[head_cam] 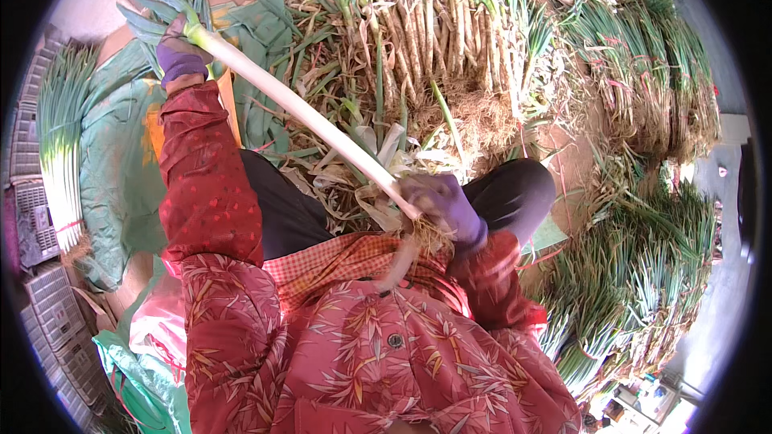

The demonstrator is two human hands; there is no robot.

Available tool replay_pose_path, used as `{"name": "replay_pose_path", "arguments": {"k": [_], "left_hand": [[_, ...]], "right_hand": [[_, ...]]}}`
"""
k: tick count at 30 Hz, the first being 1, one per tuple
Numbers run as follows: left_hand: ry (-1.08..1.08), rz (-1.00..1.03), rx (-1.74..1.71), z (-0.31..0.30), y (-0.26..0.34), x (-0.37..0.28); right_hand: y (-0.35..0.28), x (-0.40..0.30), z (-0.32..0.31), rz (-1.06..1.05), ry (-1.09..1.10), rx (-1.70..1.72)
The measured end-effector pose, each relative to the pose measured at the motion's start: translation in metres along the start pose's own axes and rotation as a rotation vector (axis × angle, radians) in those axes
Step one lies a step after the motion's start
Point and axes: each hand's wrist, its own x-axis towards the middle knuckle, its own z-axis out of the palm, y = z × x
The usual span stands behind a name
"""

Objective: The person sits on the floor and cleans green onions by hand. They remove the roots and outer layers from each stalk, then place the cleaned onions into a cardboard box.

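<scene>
A long green onion (301, 120) with a bare white stem lies slantwise across my lap. My left hand (181, 51), in a purple glove, is closed around it where the green leaves begin, at the upper left. At its root end is my right hand (443, 202), gloved too and blurred; its fingers are around the stem just above the brown roots (431, 235). A pale, blurred strip, perhaps peeled skin, hangs below the roots. Beyond my knees lies a pile of unpeeled green onions (428, 42) with soil-stained stems and tangled roots. Loose peelings (386, 150) cover the ground before me.
At the left, a tied bundle of cleaned green onions (60, 150) rests on a green tarp (114, 132), beside stacked plastic crates (60, 307). More bundles (639, 72) stand at the upper right, and another heap (627, 265) lies at the right. A pink plastic bag (160, 322) sits at lower left.
</scene>
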Motion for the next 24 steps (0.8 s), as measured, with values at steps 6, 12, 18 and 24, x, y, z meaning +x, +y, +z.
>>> {"name": "replay_pose_path", "arguments": {"k": [6,12,18,24], "left_hand": [[-0.032,-0.092,0.111,-0.019,-0.01,0.021],[-0.229,0.032,0.275,-0.014,-0.021,0.004],[-0.077,-0.08,0.058,-0.016,-0.008,-0.005],[-0.222,-0.008,0.149,-0.043,-0.012,0.008]], "right_hand": [[-0.099,-0.041,-0.021,0.401,-0.26,-0.199],[-0.129,-0.073,-0.058,0.593,-0.157,-0.077],[-0.144,-0.079,-0.06,0.49,0.191,0.339],[-0.139,-0.113,-0.082,0.807,0.383,0.042]]}}
